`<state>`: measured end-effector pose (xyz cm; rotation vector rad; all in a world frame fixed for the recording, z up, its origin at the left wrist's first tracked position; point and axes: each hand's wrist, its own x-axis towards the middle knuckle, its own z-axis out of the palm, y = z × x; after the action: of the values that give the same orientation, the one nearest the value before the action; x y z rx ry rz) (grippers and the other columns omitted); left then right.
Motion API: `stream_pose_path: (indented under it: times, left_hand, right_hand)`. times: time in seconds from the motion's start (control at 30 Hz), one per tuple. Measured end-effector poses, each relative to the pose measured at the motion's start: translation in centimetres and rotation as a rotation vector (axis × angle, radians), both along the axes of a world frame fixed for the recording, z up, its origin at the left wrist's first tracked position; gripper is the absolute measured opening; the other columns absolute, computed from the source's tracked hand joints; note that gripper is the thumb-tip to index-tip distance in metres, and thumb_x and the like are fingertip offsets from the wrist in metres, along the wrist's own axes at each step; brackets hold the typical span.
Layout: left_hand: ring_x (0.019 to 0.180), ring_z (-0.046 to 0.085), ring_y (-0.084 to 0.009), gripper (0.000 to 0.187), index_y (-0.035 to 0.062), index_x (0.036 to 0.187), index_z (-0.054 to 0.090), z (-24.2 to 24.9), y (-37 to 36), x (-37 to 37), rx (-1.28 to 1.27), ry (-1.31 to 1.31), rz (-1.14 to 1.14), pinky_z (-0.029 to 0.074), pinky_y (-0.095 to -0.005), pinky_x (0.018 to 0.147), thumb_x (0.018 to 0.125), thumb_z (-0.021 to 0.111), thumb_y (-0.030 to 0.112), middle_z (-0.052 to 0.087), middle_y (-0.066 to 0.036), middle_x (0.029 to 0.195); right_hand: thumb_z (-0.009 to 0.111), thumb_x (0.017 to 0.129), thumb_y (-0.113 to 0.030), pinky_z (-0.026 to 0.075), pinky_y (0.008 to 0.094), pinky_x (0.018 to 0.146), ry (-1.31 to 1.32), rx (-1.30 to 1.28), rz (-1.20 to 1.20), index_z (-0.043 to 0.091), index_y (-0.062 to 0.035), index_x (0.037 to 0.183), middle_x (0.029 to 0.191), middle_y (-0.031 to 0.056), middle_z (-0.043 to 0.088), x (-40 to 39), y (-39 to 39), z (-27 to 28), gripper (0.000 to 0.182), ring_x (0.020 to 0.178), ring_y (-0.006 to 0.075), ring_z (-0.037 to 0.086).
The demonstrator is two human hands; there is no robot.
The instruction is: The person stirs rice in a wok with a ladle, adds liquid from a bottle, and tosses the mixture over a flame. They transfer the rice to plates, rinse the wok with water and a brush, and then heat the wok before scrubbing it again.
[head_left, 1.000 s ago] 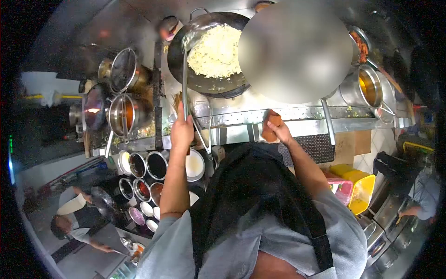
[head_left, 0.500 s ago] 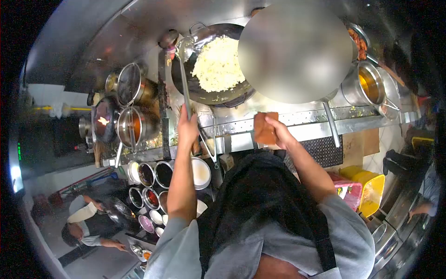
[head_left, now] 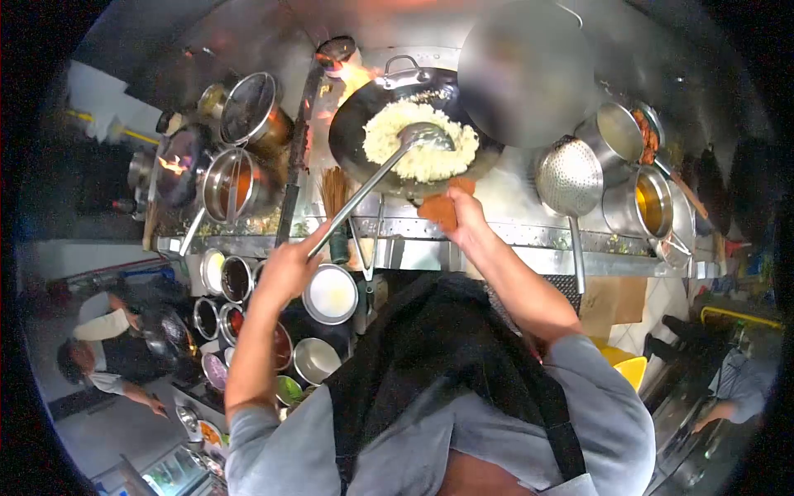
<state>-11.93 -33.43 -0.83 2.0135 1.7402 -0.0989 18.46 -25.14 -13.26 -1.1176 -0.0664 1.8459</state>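
Note:
My left hand (head_left: 291, 269) is closed around the long handle of a metal ladle (head_left: 357, 192). The ladle's bowl rests on pale yellow rice (head_left: 418, 169) inside a black wok (head_left: 351, 128). At the wok's near rim, my right hand (head_left: 469, 217) is closed on a folded brown cloth (head_left: 438, 208), pressing it to the edge. The cloth hides the part of the rim beneath it. A loop handle sticks up at the wok's far side, and a round blur covers what lies behind its right edge.
Flames (head_left: 356, 78) rise left of the wok. A perforated strainer (head_left: 569, 175) and a pot of amber liquid (head_left: 649, 207) stand right. Pots with a sieve (head_left: 248, 107) stand left. Several ingredient containers, including a white tub (head_left: 330, 294), sit below my left arm. Other people work at both sides.
The ladle's bowl has swung from the wok's left rim onto the rice. My left hand has moved down and left; the right hand has brought the cloth up to the wok's rim. Flames have appeared.

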Motion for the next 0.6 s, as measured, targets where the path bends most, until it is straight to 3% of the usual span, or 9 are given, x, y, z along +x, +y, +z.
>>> stream_pose_path:
  times: [0.07,0.1,0.2,0.3,0.37,0.43,0.5,0.6]
  left_hand:
    - [0.099,0.062,-0.0427,0.065,0.0282,0.145,0.041,1.1,-2.7,-1.2,-0.025,-0.307,0.020,0.050,-0.0478,0.086,0.086,0.063,0.013,0.065,-0.025,0.108]
    - [0.104,0.061,-0.0423,0.065,0.0265,0.147,0.038,0.3,-3.0,-1.6,-0.031,-0.276,-0.008,0.049,-0.0460,0.088,0.088,0.062,0.014,0.062,-0.025,0.115]
    - [0.090,0.064,-0.0425,0.066,0.0321,0.146,0.038,-3.0,-2.1,1.5,-0.027,-0.075,0.118,0.051,-0.0494,0.081,0.088,0.063,0.017,0.067,-0.024,0.097]
    - [0.073,0.064,-0.0428,0.067,0.0353,0.145,0.038,-8.6,-2.7,3.5,0.088,-0.054,0.211,0.052,-0.0510,0.068,0.086,0.063,0.018,0.063,-0.024,0.073]
    - [0.071,0.064,-0.0433,0.067,0.0348,0.145,0.040,-6.8,-4.6,4.2,0.164,-0.106,0.198,0.052,-0.0493,0.067,0.085,0.066,0.015,0.063,-0.023,0.071]
    - [0.077,0.064,-0.0433,0.068,0.0316,0.144,0.043,-3.6,-6.6,3.2,0.158,-0.200,0.180,0.051,-0.0486,0.068,0.084,0.068,0.012,0.065,-0.023,0.078]
    - [0.082,0.064,-0.0424,0.068,0.0286,0.143,0.044,0.1,-7.7,1.7,0.114,-0.311,0.157,0.050,-0.0482,0.070,0.083,0.069,0.010,0.066,-0.022,0.085]
    - [0.081,0.064,-0.0420,0.063,0.0291,0.142,0.046,1.4,-6.7,1.5,0.026,-0.296,0.131,0.051,-0.0482,0.072,0.085,0.068,0.013,0.067,-0.021,0.088]
  right_hand:
    - [0.046,0.090,-0.010,0.058,0.0515,0.077,-0.067,-0.043,0.019,0.046,0.0005,0.115,0.105,0.0220,0.060,-0.5,-0.9,2.1,0.027,0.094,0.0360,0.065]
    - [0.046,0.090,-0.010,0.058,0.0508,0.077,-0.035,-0.034,0.012,0.046,0.0007,0.116,0.105,0.0218,0.060,-1.1,0.2,0.4,0.028,0.093,0.0356,0.065]
    - [0.046,0.089,-0.009,0.058,0.0484,0.079,-0.081,-0.059,0.074,0.048,0.0020,0.114,0.105,0.0213,0.061,-1.9,-0.6,-2.4,0.028,0.091,0.0342,0.065]
    - [0.048,0.087,-0.009,0.057,0.0474,0.080,-0.028,0.170,0.174,0.048,0.0025,0.114,0.106,0.0215,0.061,1.3,-8.0,-7.0,0.030,0.092,0.0335,0.065]
    - [0.049,0.086,-0.010,0.057,0.0479,0.080,-0.023,0.257,0.233,0.047,0.0024,0.114,0.106,0.0215,0.061,4.1,-9.4,-10.0,0.031,0.092,0.0335,0.065]
    - [0.048,0.088,-0.014,0.056,0.0464,0.083,-0.223,0.223,0.394,0.050,0.0054,0.117,0.108,0.0201,0.062,6.0,-9.9,-13.3,0.035,0.099,0.0352,0.064]
    - [0.048,0.087,-0.014,0.057,0.0472,0.079,-0.105,0.016,0.074,0.050,0.0058,0.113,0.107,0.0224,0.062,1.7,-5.7,-1.6,0.033,0.096,0.0361,0.064]
    - [0.052,0.087,-0.014,0.057,0.0472,0.078,-0.124,0.039,0.206,0.045,0.0035,0.118,0.112,0.0211,0.061,0.9,0.9,-3.4,0.036,0.096,0.0349,0.064]
